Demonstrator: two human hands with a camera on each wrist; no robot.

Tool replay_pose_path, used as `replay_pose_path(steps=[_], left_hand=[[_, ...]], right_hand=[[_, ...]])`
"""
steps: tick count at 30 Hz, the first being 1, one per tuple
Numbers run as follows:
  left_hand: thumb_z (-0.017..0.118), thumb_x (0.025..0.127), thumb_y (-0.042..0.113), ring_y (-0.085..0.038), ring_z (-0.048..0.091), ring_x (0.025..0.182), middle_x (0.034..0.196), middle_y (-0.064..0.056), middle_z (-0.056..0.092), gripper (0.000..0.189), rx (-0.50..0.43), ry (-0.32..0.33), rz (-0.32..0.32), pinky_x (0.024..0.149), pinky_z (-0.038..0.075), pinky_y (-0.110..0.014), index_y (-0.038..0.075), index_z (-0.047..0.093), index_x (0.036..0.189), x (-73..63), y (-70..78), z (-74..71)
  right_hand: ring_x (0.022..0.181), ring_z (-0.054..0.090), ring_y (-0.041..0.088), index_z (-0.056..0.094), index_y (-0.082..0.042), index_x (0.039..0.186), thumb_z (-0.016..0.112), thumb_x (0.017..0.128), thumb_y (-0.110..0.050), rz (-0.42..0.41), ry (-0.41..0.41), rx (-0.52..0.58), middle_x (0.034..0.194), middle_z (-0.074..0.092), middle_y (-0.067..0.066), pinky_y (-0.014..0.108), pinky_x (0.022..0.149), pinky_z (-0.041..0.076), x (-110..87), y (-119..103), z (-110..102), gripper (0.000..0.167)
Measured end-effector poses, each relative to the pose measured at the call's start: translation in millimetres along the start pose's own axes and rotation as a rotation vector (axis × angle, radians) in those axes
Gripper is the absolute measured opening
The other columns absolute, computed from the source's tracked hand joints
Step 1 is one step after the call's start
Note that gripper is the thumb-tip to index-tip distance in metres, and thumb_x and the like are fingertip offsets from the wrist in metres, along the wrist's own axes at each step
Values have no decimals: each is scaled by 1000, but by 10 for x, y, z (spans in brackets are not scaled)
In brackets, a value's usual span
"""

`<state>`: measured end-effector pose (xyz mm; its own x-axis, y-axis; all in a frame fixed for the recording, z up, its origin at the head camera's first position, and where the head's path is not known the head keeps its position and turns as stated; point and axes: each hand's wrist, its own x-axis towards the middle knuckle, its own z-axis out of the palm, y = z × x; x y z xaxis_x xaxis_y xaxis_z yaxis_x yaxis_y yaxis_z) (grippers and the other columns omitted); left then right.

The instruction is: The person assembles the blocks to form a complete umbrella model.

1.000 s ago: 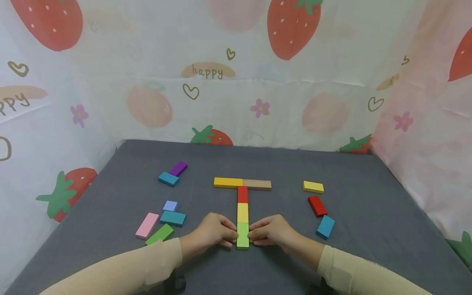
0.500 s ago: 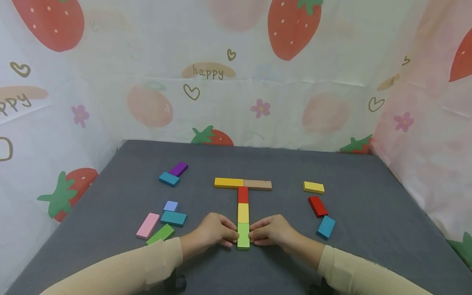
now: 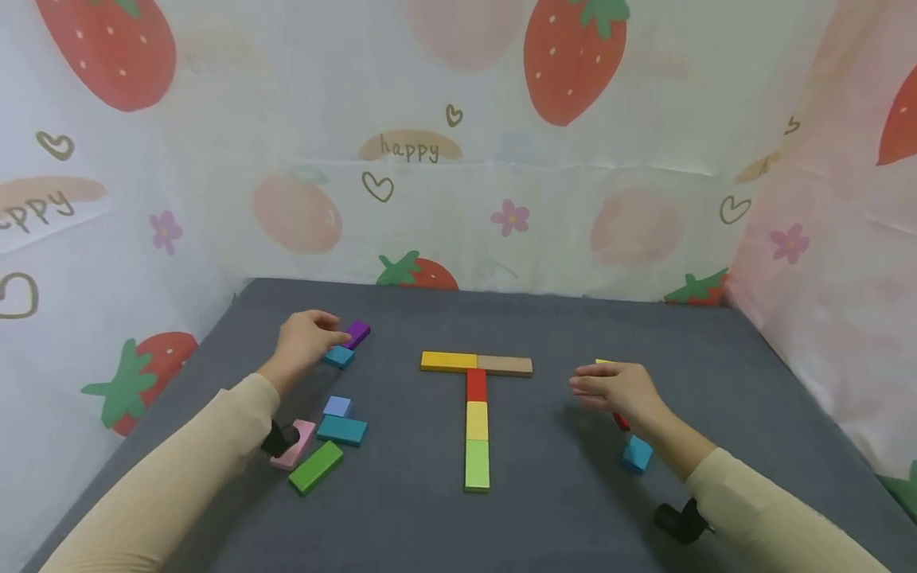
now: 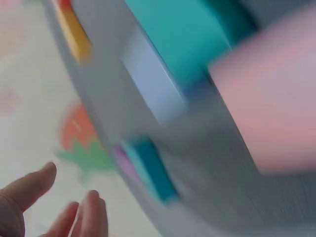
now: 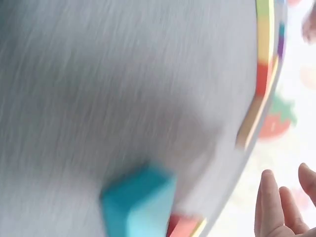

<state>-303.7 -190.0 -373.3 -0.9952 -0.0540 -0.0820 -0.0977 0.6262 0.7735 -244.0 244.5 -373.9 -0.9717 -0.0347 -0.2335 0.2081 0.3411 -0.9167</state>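
Held the left hand (image 3: 304, 338) over the purple rectangular block (image 3: 359, 332) and the blue rectangular block (image 3: 340, 357), toward the far left of the grey cloth-covered table (image 3: 552, 493), with fingers relaxed and thumb parted from them in the left wrist view. Could not tell from the head view between touching the purple block and hovering just above. Saw those two blocks lying flat against each other. Held the right hand (image 3: 619, 390) raised on the other side, with fingers straight and thumb apart, in front of a yellow rectangular block (image 3: 604, 361) and a glossy red rectangular block (image 3: 622, 422), mostly covered from the head camera. Saw a sky-blue rectangular block (image 3: 637, 454) nearer, beside the right wrist. Between the hands, found a T of flat blocks: across the top, a golden-yellow block (image 3: 448, 361) end to end with a tan block (image 3: 505, 365); down the stem, a short red block (image 3: 476, 385), a pale yellow block (image 3: 476, 420) and a light green block (image 3: 477, 465), touching in a row. Left of the stem, saw a small periwinkle block (image 3: 337, 407) against a teal rectangular block (image 3: 342, 430), a pink rectangular block (image 3: 301, 448) partly behind a black wrist camera (image 3: 281, 438), and a leaf-green rectangular block (image 3: 317, 468) lying slantwise. Noted a white fabric backdrop (image 3: 544, 183) printed with strawberries beyond the table.
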Motion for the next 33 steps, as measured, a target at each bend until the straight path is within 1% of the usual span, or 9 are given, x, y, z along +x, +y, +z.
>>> replay_pose_path(steps=[5, 8, 13, 15, 17, 21, 24, 27, 33], left_hand=[[67, 94, 24, -47, 46, 130, 144, -34, 44, 63, 93, -7, -78, 107, 43, -55, -12, 43, 140, 154, -185, -71], [71, 91, 25, -48, 46, 130, 143, -36, 45, 67, 147, -29, -105, 107, 43, -55, -16, 44, 137, 182, -234, -27], [76, 86, 27, -48, 46, 129, 140, -36, 47, 72, 191, -38, -139, 107, 42, -54, -19, 46, 133, 209, -300, -14], [77, 85, 26, -49, 47, 127, 138, -36, 48, 71, 199, -39, -138, 106, 43, -55, -19, 47, 131, 217, -308, -19], [78, 84, 25, -49, 48, 125, 137, -37, 49, 71, 208, -47, -129, 105, 44, -55, -20, 49, 130, 222, -306, -25], [80, 82, 25, -45, 55, 112, 124, -35, 57, 57, 236, -50, -115, 96, 49, -52, -18, 59, 113, 234, -285, -13], [81, 81, 26, -34, 55, 94, 104, -27, 61, 41, 246, -45, -127, 84, 51, -45, -10, 63, 89, 226, -270, 10], [82, 80, 25, -27, 50, 87, 98, -22, 60, 37, 269, -57, -137, 80, 50, -41, -5, 60, 81, 194, -239, 40], [80, 81, 20, -38, 57, 110, 124, -31, 58, 54, 264, -132, -97, 95, 51, -49, -12, 58, 118, 107, -141, 163]], right_hand=[[90, 71, 3, 52, 10, 137, 63, 98, -20, 49, 89, 14, 142, 52, 28, 31, 89, 57, 67, 107, -363, 50], [84, 71, 1, 52, 11, 136, 64, 97, -20, 89, 129, 5, 148, 42, 33, 27, 82, 59, 103, 183, -474, 51], [83, 69, 0, 49, 12, 138, 67, 95, -19, 124, 140, 20, 150, 38, 34, 27, 83, 59, 149, 263, -589, 56], [83, 69, -1, 48, 12, 139, 68, 95, -18, 133, 143, 28, 141, 50, 30, 26, 83, 59, 156, 285, -631, 56], [82, 68, -1, 49, 12, 138, 68, 94, -17, 145, 141, 27, 122, 65, 20, 26, 82, 59, 158, 307, -675, 56], [79, 68, 2, 49, 13, 137, 70, 93, -16, 179, 111, 18, 90, 71, -6, 27, 78, 60, 152, 364, -751, 57], [78, 68, 3, 48, 15, 136, 71, 93, -16, 198, 70, 5, 84, 70, -9, 27, 77, 60, 157, 408, -767, 58], [78, 68, 4, 48, 17, 135, 71, 92, -16, 196, 31, -26, 84, 70, -9, 27, 77, 60, 159, 444, -764, 58], [76, 67, 5, 53, 17, 130, 73, 91, -15, 189, 14, -95, 87, 72, -5, 26, 75, 60, 157, 476, -738, 54]])
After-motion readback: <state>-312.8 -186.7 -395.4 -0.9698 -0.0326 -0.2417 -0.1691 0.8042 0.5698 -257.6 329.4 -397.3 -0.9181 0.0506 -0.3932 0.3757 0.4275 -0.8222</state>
